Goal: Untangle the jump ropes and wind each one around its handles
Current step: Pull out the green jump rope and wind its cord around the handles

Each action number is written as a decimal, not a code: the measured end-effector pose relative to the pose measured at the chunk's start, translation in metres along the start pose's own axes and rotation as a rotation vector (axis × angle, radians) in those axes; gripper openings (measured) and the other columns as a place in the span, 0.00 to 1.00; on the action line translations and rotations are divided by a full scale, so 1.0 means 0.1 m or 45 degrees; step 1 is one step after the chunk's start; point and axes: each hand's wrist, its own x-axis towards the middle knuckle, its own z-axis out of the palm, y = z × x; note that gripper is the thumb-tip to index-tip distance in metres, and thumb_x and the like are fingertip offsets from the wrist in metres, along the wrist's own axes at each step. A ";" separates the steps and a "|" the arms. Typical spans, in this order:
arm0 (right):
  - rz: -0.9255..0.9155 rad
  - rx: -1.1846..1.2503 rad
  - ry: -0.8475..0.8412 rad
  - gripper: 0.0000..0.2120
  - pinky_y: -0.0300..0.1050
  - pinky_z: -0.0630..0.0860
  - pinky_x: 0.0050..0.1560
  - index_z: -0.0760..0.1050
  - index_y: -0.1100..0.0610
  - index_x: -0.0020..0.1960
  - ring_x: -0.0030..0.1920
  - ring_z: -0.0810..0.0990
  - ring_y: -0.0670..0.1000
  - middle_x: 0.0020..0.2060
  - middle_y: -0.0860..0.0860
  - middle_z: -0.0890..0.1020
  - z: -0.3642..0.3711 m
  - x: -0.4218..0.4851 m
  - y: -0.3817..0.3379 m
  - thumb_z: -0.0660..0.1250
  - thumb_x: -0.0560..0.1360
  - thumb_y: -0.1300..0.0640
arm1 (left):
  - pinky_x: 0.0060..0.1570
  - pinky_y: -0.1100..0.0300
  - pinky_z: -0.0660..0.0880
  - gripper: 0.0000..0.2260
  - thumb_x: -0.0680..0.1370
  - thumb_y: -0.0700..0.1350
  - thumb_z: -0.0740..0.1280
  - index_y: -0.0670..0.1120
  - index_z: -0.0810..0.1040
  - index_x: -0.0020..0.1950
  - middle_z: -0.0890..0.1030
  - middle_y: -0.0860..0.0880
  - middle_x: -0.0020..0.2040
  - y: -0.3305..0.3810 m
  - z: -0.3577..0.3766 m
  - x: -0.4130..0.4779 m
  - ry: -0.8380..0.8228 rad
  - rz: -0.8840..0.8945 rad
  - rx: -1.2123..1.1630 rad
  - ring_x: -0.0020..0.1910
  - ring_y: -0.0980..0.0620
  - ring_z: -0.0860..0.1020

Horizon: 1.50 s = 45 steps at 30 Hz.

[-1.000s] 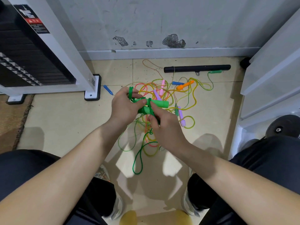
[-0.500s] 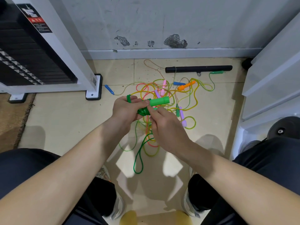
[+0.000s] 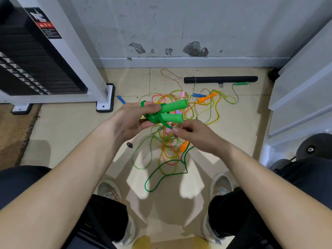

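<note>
Green jump rope (image 3: 154,118) is held up above the tangled pile (image 3: 168,150) of other ropes, its two handles (image 3: 173,110) gripped side by side in the curled fingers of the left hand (image 3: 133,119). The right hand (image 3: 195,135), pressed against the handles half a second ago, has drawn back just below them. It pinches the cord (image 3: 166,124), and both handles now show in full.
</note>
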 end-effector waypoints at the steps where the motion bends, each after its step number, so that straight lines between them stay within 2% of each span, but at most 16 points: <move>1: -0.001 0.005 -0.043 0.12 0.40 0.67 0.40 0.82 0.59 0.48 0.36 0.73 0.41 0.34 0.45 0.76 -0.08 0.02 0.01 0.69 0.79 0.50 | 0.53 0.53 0.82 0.11 0.72 0.38 0.74 0.38 0.81 0.53 0.84 0.44 0.50 0.02 0.01 -0.02 -0.066 -0.006 0.029 0.51 0.46 0.84; 3: 0.007 0.020 -0.129 0.12 0.43 0.68 0.43 0.83 0.59 0.49 0.38 0.73 0.45 0.35 0.47 0.77 -0.19 0.03 -0.01 0.72 0.76 0.50 | 0.48 0.55 0.83 0.12 0.68 0.39 0.75 0.41 0.80 0.50 0.83 0.45 0.49 0.03 0.03 -0.06 -0.162 -0.004 0.089 0.47 0.49 0.84; 7: 0.015 -0.179 -0.202 0.15 0.39 0.61 0.34 0.74 0.53 0.34 0.31 0.64 0.46 0.28 0.46 0.68 -0.29 -0.02 -0.07 0.72 0.68 0.43 | 0.47 0.54 0.84 0.20 0.63 0.39 0.76 0.44 0.79 0.54 0.82 0.50 0.48 0.06 0.06 -0.12 -0.188 0.049 0.311 0.44 0.52 0.84; 10: 0.058 -0.226 -0.241 0.17 0.35 0.60 0.31 0.72 0.53 0.30 0.29 0.60 0.44 0.27 0.47 0.64 -0.37 -0.05 -0.11 0.72 0.75 0.57 | 0.39 0.57 0.84 0.18 0.67 0.36 0.78 0.44 0.80 0.56 0.82 0.54 0.47 0.08 0.08 -0.17 -0.214 0.155 0.590 0.41 0.55 0.83; 12: 0.093 -0.250 -0.260 0.17 0.37 0.60 0.32 0.69 0.62 0.31 0.29 0.59 0.45 0.26 0.46 0.62 -0.40 -0.07 -0.13 0.67 0.77 0.62 | 0.35 0.61 0.81 0.18 0.69 0.35 0.78 0.44 0.80 0.56 0.83 0.54 0.47 0.08 0.11 -0.19 -0.226 0.231 0.780 0.40 0.57 0.82; 14: 0.147 -0.187 -0.246 0.19 0.34 0.61 0.30 0.72 0.64 0.32 0.27 0.61 0.44 0.24 0.45 0.65 -0.38 -0.08 -0.14 0.68 0.79 0.58 | 0.39 0.59 0.82 0.19 0.68 0.35 0.79 0.43 0.80 0.56 0.83 0.53 0.49 0.05 0.12 -0.18 -0.255 0.309 0.927 0.43 0.57 0.83; 17: 0.211 -0.010 -0.218 0.24 0.38 0.63 0.31 0.73 0.54 0.26 0.27 0.64 0.45 0.24 0.45 0.71 -0.34 -0.07 -0.16 0.68 0.80 0.51 | 0.49 0.56 0.81 0.21 0.66 0.38 0.82 0.45 0.79 0.55 0.84 0.54 0.47 0.02 0.13 -0.14 -0.269 0.451 1.188 0.52 0.56 0.81; 20: 0.262 0.126 -0.146 0.16 0.42 0.65 0.32 0.78 0.58 0.33 0.29 0.66 0.47 0.27 0.47 0.73 -0.30 -0.05 -0.16 0.71 0.78 0.53 | 0.53 0.57 0.78 0.21 0.67 0.40 0.81 0.46 0.78 0.56 0.82 0.57 0.47 -0.03 0.14 -0.11 -0.120 0.575 1.353 0.50 0.57 0.80; 22: 0.306 0.167 0.005 0.09 0.42 0.67 0.36 0.83 0.59 0.46 0.32 0.71 0.47 0.32 0.50 0.77 -0.22 -0.02 -0.17 0.76 0.73 0.53 | 0.53 0.59 0.76 0.22 0.68 0.41 0.80 0.47 0.76 0.58 0.81 0.57 0.48 -0.08 0.17 -0.09 0.051 0.682 1.367 0.49 0.57 0.78; 24: 0.273 0.106 0.192 0.14 0.40 0.69 0.40 0.83 0.56 0.52 0.36 0.76 0.44 0.38 0.49 0.81 -0.10 0.00 -0.15 0.78 0.70 0.52 | 0.53 0.59 0.75 0.21 0.71 0.44 0.78 0.48 0.74 0.60 0.80 0.55 0.50 -0.15 0.20 -0.08 0.182 0.750 1.363 0.50 0.55 0.78; 28: 0.205 -0.167 0.430 0.10 0.42 0.72 0.39 0.81 0.56 0.50 0.40 0.79 0.48 0.37 0.47 0.80 0.10 -0.01 -0.16 0.76 0.70 0.56 | 0.55 0.55 0.73 0.23 0.74 0.47 0.75 0.47 0.71 0.65 0.78 0.54 0.55 -0.32 0.25 -0.02 0.225 0.718 1.396 0.54 0.53 0.76; 33: 0.272 -0.272 0.455 0.10 0.42 0.73 0.40 0.82 0.55 0.52 0.43 0.80 0.49 0.39 0.47 0.81 0.14 0.00 -0.16 0.74 0.71 0.55 | 0.56 0.54 0.74 0.25 0.75 0.47 0.73 0.47 0.68 0.68 0.75 0.54 0.56 -0.40 0.29 0.02 0.176 0.633 1.358 0.54 0.52 0.76; 38: 0.438 0.183 0.348 0.04 0.46 0.75 0.39 0.84 0.62 0.45 0.35 0.77 0.50 0.35 0.54 0.82 0.01 0.01 -0.23 0.71 0.73 0.62 | 0.56 0.52 0.75 0.24 0.75 0.45 0.75 0.48 0.69 0.67 0.76 0.54 0.55 -0.41 0.29 0.04 0.106 0.649 1.387 0.53 0.53 0.76; 41: 0.546 0.649 0.336 0.12 0.46 0.74 0.41 0.80 0.69 0.55 0.36 0.78 0.51 0.40 0.58 0.84 0.01 0.01 -0.29 0.63 0.75 0.68 | 0.57 0.54 0.73 0.23 0.74 0.44 0.74 0.48 0.70 0.66 0.75 0.55 0.53 -0.49 0.32 0.03 0.251 0.661 1.298 0.52 0.53 0.75; 43: 0.513 0.731 0.381 0.16 0.46 0.77 0.44 0.79 0.65 0.61 0.36 0.80 0.49 0.42 0.56 0.86 0.07 -0.01 -0.31 0.63 0.75 0.68 | 0.55 0.57 0.72 0.21 0.75 0.42 0.74 0.47 0.70 0.65 0.75 0.54 0.52 -0.52 0.36 0.02 0.395 0.671 1.165 0.52 0.52 0.75; 45: 0.387 0.579 0.451 0.15 0.49 0.79 0.49 0.81 0.58 0.62 0.36 0.80 0.50 0.43 0.56 0.86 0.17 -0.04 -0.32 0.66 0.76 0.65 | 0.52 0.62 0.70 0.20 0.75 0.41 0.74 0.46 0.71 0.63 0.77 0.52 0.52 -0.53 0.40 0.02 0.496 0.675 0.978 0.51 0.53 0.76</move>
